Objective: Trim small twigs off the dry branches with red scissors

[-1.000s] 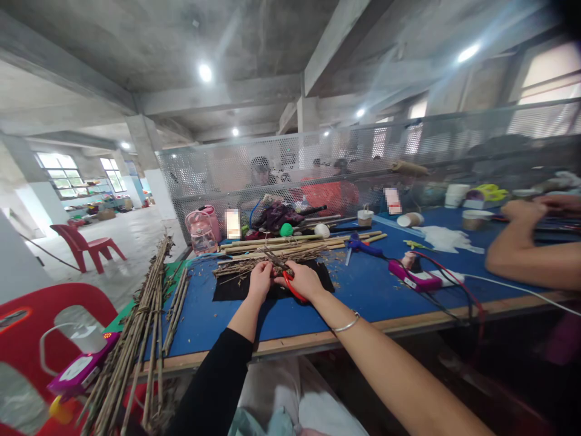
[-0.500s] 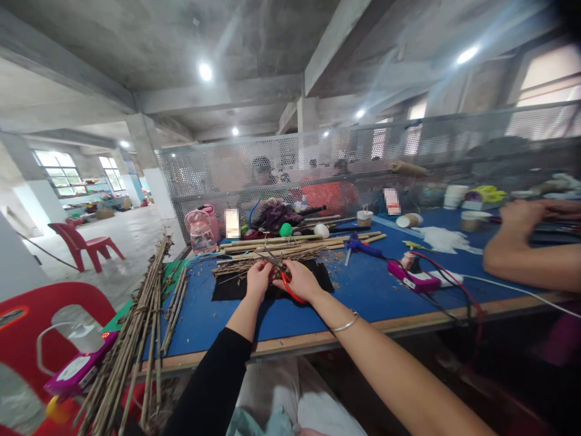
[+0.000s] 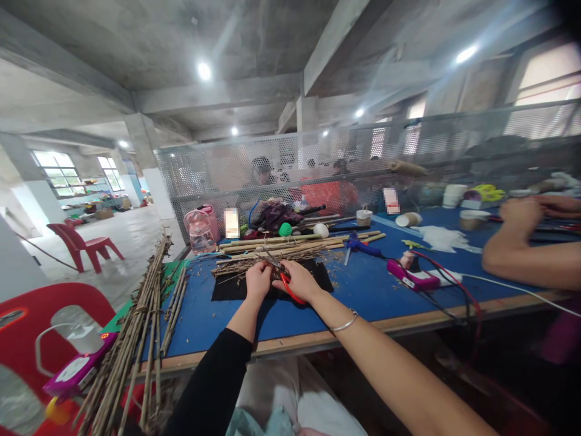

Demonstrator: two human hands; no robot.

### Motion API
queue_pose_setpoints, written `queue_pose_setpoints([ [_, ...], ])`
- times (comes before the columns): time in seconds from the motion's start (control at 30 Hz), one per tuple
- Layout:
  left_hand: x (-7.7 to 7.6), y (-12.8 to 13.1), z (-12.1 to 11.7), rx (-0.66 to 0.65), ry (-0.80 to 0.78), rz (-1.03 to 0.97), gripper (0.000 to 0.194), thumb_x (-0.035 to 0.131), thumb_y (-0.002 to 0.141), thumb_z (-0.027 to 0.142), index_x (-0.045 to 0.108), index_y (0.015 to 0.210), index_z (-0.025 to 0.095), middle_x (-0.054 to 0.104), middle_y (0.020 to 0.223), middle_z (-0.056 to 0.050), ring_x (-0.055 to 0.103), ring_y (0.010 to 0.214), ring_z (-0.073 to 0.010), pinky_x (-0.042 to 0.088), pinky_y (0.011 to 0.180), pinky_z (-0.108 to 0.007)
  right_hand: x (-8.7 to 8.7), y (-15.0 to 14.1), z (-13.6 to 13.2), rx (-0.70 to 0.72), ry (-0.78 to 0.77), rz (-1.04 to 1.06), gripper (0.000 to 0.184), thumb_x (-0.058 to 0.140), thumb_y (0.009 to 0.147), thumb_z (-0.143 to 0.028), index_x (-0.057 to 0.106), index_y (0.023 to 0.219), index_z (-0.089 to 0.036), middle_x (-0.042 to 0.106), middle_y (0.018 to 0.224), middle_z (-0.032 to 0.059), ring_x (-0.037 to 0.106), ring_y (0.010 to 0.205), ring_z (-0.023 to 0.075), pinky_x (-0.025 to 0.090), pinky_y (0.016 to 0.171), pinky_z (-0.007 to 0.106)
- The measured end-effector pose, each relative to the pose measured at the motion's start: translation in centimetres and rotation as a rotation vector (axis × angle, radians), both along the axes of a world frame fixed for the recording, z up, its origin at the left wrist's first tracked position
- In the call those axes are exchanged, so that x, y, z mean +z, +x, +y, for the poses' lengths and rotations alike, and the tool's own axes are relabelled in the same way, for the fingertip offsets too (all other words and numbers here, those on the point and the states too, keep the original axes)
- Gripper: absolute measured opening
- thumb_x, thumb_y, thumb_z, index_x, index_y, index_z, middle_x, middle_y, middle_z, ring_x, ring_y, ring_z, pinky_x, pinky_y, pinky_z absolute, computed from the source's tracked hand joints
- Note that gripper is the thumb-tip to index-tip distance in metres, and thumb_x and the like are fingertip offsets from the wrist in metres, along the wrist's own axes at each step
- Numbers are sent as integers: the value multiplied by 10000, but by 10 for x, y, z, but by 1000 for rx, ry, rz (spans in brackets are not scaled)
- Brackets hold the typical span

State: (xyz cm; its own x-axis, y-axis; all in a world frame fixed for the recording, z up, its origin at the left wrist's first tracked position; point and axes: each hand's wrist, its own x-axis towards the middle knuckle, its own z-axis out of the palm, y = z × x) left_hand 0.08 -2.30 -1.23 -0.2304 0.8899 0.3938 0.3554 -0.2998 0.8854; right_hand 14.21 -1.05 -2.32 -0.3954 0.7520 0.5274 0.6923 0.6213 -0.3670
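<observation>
My right hand [image 3: 300, 281] is closed on the red-handled scissors [image 3: 290, 288], whose blades point away to the upper left. Beside it my left hand [image 3: 258, 281] has its fingers pinched together close to the blades. What it pinches is too small to make out. Both hands are over a black cloth [image 3: 227, 292] on the blue tabletop [image 3: 290, 324]. Thin dry twigs [image 3: 231, 265] lie across the cloth just beyond the hands, with thicker pale sticks [image 3: 254, 247] behind them.
Bundled long stalks [image 3: 140, 315] lean over the table's left edge beside a red chair [image 3: 86, 297]. To the right are a blue glue gun [image 3: 361, 245], a purple power strip [image 3: 415, 278] with cables, and another person's arm [image 3: 521, 254]. A perforated metal screen [image 3: 204, 172] stands behind.
Both hands stay almost in place around the scissors. My left hand has shifted very slightly left. The other person's hands at the right have moved a little.
</observation>
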Motion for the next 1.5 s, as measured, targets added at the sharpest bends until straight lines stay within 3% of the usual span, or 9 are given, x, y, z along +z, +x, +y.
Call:
queue_pose_setpoints([
  [0.37,-4,-2,3,-12,61,-7,194,513,725,276,654,652,166,620,578,-15,516,525,-120,375,526,-206,10,3,-8,-69,-123,-62,414,554,729,-521,541,1044,-252,646,909,37,594,862,199,384,666,246],
  [0.63,-17,-1,17,-113,-43,-301,142,562,707,273,612,735,142,609,605,-28,541,513,-116,442,539,-232,10,3,-8,-151,-108,-47,423,521,736,-558,533,1035,-258,649,896,31,599,842,203,368,641,246],
  [0.87,-16,1,18,-141,-73,-472,143,610,672,267,599,728,135,601,582,-14,550,518,-106,466,540,-227,10,3,-7,-151,-120,-65,456,546,726,-539,503,1071,-245,619,968,45,572,914,200,380,703,262],
  [1.07,-14,0,16,-111,-55,-360,167,591,668,284,634,688,124,635,624,-39,558,536,-113,449,533,-211,9,2,-9,-107,-90,-93,518,576,707,-525,479,1110,-214,580,1022,75,531,972,200,387,744,272],
  [1.37,-9,-2,10,25,11,-69,143,536,661,222,646,622,140,619,558,-27,515,504,-115,376,502,-202,8,2,-8,-64,-22,-83,500,596,683,-541,527,1028,-186,579,945,69,531,882,188,385,753,274],
  [1.5,-8,-1,8,15,37,-47,149,517,672,218,644,635,148,612,557,-17,502,502,-112,365,506,-200,7,2,-7,-55,-40,-67,483,578,693,-557,535,1009,-194,587,933,62,536,878,185,386,739,266],
])
